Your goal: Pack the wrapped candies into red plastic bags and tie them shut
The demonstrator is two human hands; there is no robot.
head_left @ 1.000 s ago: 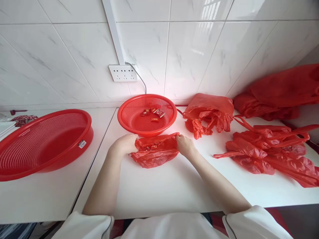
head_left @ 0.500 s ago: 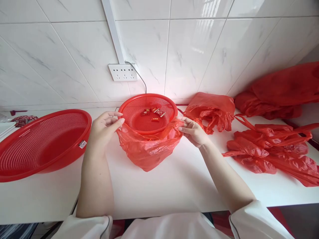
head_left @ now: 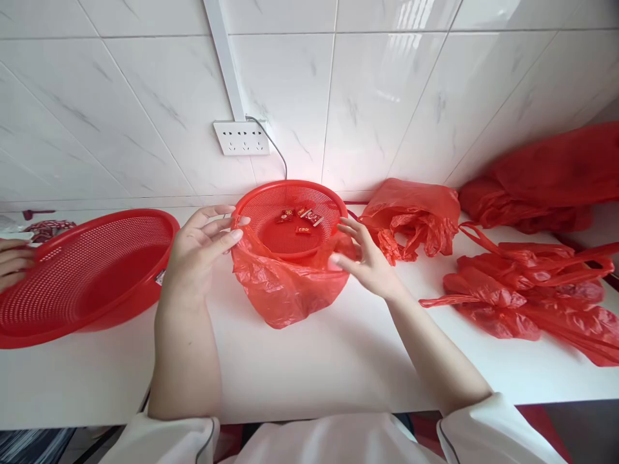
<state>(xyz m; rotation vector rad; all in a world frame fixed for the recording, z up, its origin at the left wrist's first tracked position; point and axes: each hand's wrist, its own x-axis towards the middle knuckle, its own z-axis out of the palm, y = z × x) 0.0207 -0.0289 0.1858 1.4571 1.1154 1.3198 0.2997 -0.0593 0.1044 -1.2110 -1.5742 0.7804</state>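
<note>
A red plastic bag (head_left: 290,296) hangs over the near side of a small red mesh basket (head_left: 294,185). Several small red-and-gold wrapped packets (head_left: 304,230) lie inside the basket. My left hand (head_left: 200,241) is at the left rim, its thumb and fingers closing on the bag's edge. At the right side of the bag is my right hand (head_left: 370,261). Its thumb and fingers are apart, and the thumb lies against the plastic.
A large red mesh basket (head_left: 130,309) stands to the left, with another person's hand (head_left: 14,264) at its far-left rim. Crumpled red bags (head_left: 411,206) and filled-looking red bags (head_left: 532,290) lie to the right. A socket panel (head_left: 242,138) is on the tiled wall.
My right hand's fingers have spread from their pinch on the bag. My left fingers have moved slightly over the rim. Another person's hand has appeared at the left.
</note>
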